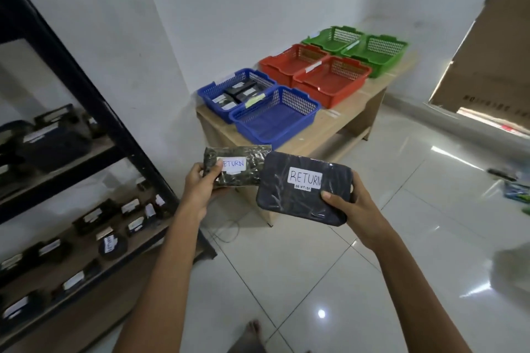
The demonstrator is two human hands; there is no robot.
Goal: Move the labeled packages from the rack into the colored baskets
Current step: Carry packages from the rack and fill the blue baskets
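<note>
Near middle, left hand (200, 189): I am gripping a mottled package (246, 178) by its left end, my thumb lying across the edge of its white label, which is reading RETURN, and my fingers curling underneath.
Right hand (348, 203): I am holding a dark wrapped package (286, 203) by its near right corner, thumb pressing on top and fingers wrapping the right edge, so this grip is closing on that package alone.
Both packages: they are hanging in the air over the floor (315, 266), just in front of the counter's near corner. The dark one is overlapping the mottled one's right end, and I cannot tell whether they are touching.
Dark package label: it is reading RETURN, with a small date line beneath that I am not making out.
Counter (344, 112): it is standing against the far wall, carrying six baskets in pairs.
Blue baskets: they are sitting at the left end. The far blue basket (212, 92) is holding several dark labelled packages (241, 92), and the near blue basket (298, 100) is sitting beside it.
Red baskets (324, 89): they are sitting in the middle.
Green baskets (381, 61): they are sitting at the far right end.
Rack (94, 89): it is standing at the left, its shelves carrying many dark packages with white labels, all blurring.
Cardboard box (487, 51): it is leaning at the far right.
</note>
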